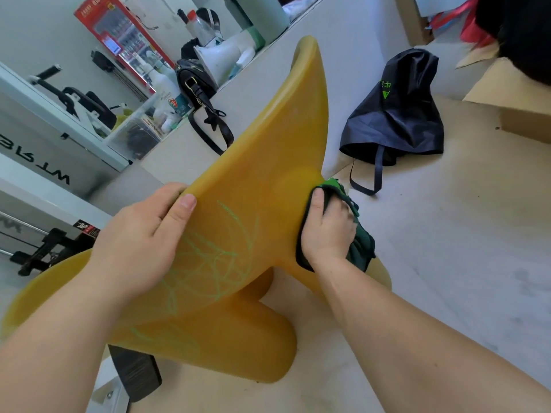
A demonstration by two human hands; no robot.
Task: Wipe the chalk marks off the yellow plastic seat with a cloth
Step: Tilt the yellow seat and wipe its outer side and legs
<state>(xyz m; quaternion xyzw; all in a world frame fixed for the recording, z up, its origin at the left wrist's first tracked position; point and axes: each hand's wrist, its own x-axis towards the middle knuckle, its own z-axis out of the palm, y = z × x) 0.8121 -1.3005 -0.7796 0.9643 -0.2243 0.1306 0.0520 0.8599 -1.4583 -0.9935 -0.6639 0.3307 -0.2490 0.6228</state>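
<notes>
Two grips work: your left grip [143,242], centre-left, clasps the yellow seat [268,162] by its edge; your right grip [328,231], centre-right, clutches the cloth [362,245] against the far edge. The chalk marks [214,263] between them are unwiped, and a slack left hold could let the tilted seat slip. Upper left, a clear bin [134,135] holds indistinct items; upper right, the dark bag [393,114] hides its contents.

The head-worn camera is looking forward and down, sitting close above the left grip [140,236] and right grip [328,231].

At my one o'clock a dark bag [393,114] slumps (green print on it); at eleven, a black handbag [195,80] and a white megaphone [222,56].
</notes>
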